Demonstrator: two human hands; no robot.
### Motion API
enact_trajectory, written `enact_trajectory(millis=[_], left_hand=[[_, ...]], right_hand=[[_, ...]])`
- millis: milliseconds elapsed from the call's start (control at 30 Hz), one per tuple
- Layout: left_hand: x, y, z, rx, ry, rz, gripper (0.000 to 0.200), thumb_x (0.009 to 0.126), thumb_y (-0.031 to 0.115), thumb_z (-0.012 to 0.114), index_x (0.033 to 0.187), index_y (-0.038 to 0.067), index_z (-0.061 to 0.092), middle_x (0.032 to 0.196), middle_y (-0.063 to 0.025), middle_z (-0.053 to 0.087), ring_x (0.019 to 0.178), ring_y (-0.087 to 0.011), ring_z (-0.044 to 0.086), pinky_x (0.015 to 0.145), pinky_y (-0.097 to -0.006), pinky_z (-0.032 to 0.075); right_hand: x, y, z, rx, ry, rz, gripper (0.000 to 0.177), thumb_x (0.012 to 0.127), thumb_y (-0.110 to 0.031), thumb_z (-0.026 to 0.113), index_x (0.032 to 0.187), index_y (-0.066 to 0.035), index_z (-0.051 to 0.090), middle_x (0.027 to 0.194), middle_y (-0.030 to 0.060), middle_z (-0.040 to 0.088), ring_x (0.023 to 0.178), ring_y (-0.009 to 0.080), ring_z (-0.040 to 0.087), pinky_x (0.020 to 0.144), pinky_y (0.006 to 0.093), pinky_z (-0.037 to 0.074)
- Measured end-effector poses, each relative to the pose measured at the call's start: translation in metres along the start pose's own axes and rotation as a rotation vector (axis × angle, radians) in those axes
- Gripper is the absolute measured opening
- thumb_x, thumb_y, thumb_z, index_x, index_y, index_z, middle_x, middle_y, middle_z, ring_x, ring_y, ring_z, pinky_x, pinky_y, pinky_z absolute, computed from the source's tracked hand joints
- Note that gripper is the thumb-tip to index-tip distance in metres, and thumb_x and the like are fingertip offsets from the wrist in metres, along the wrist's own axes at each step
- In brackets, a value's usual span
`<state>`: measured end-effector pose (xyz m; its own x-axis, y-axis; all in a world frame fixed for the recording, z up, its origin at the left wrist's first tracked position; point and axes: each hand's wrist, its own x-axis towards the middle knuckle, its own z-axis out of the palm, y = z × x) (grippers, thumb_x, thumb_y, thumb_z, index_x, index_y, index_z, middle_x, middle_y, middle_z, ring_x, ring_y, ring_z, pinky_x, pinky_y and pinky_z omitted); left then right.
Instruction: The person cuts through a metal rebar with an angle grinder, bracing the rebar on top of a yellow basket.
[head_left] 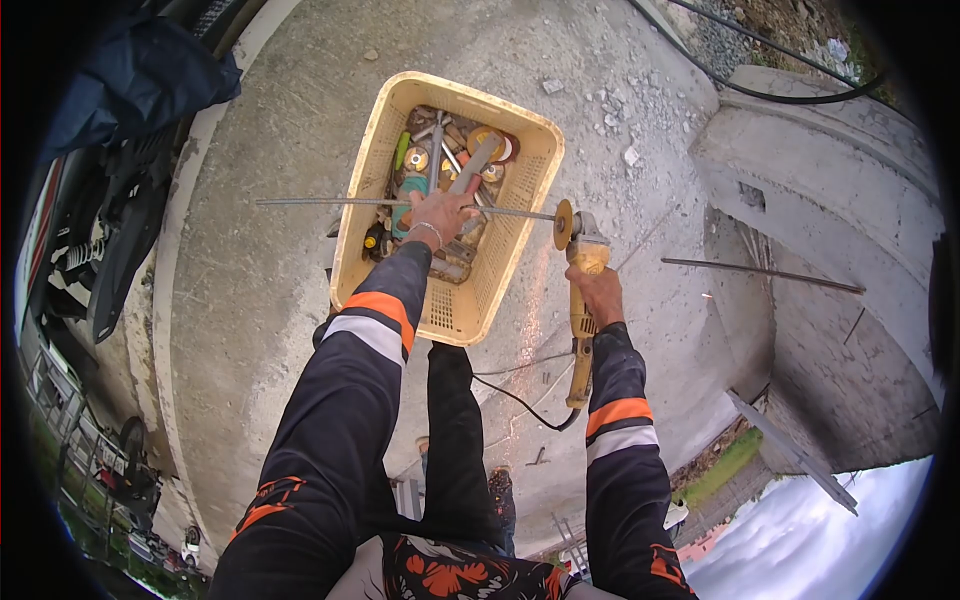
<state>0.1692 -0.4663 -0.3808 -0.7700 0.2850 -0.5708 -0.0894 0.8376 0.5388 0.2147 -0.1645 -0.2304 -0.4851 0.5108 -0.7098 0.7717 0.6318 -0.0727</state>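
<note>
My right hand [598,292] is wrapped round a yellow angle grinder [583,318]. Its round disc [564,224] touches the right end of a thin steel rod [320,201], and orange sparks [530,330] stream down toward my legs. The rod lies across a cream plastic crate [545,190], sticking out past its left side. Over the crate, my left hand [438,215] is closed on the rod. Inside the crate are loose tools, several grinding discs [416,158] and a long flat metal piece [475,163]; my left hand hides part of the contents.
The grinder's black cord [520,408] loops near my legs. Another rod [765,272] leans by a concrete ledge [820,170] on the right. Rubble [630,156] lies beyond the crate. A parked motorcycle [120,230] stands at the left. A black hose [790,97] crosses the top right.
</note>
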Motion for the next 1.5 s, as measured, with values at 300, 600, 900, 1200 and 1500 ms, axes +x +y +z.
enact_trajectory(millis=[300,600,900,1200,1500], left_hand=[[-0.002,-0.001,-0.002,-0.045,-0.023,0.008,0.030,0.102,0.047,0.061,0.121,0.028,0.075,0.108,-0.0033,0.076,0.116,-0.0264,0.064,0.094,-0.0514,0.029],[-0.015,-0.054,-0.048,0.036,-0.203,0.136,0.038,0.109,0.042,0.047,0.111,0.012,0.070,0.103,-0.0193,0.071,0.104,-0.0404,0.067,0.093,-0.0536,0.048],[0.003,0.024,-0.004,0.013,-0.083,0.145,0.035,0.107,0.045,0.051,0.110,0.015,0.069,0.100,-0.0132,0.074,0.099,-0.0376,0.069,0.084,-0.0513,0.050],[0.004,0.022,0.005,0.069,-0.102,0.065,0.034,0.105,0.053,0.051,0.109,0.026,0.070,0.101,-0.0061,0.077,0.099,-0.0308,0.070,0.086,-0.0519,0.037],[0.008,0.018,0.011,0.043,-0.077,0.076,0.033,0.104,0.054,0.052,0.106,0.027,0.070,0.099,-0.0041,0.076,0.098,-0.0287,0.070,0.085,-0.0486,0.033]], right_hand=[[-0.001,0.046,0.017,0.202,-0.085,0.054,0.040,0.078,-0.033,0.080,0.094,0.003,0.074,0.080,0.0077,0.070,0.069,0.0201,0.066,0.063,0.0368,0.052],[-0.030,0.074,0.006,0.338,-0.097,0.009,0.034,0.083,-0.028,0.078,0.101,0.000,0.072,0.085,0.0051,0.069,0.071,0.0168,0.064,0.066,0.0343,0.050],[-0.034,0.075,0.015,0.274,-0.049,0.036,0.051,0.073,-0.038,0.082,0.105,0.001,0.074,0.094,0.0136,0.077,0.085,0.0266,0.074,0.077,0.0389,0.056],[-0.022,0.066,0.005,0.182,-0.041,0.007,0.054,0.072,-0.041,0.082,0.106,0.001,0.074,0.096,0.0179,0.077,0.089,0.0318,0.075,0.079,0.0414,0.057],[-0.011,0.069,-0.002,0.106,0.020,0.005,0.054,0.073,-0.040,0.082,0.106,0.001,0.074,0.095,0.0157,0.076,0.086,0.0290,0.073,0.079,0.0400,0.056]])
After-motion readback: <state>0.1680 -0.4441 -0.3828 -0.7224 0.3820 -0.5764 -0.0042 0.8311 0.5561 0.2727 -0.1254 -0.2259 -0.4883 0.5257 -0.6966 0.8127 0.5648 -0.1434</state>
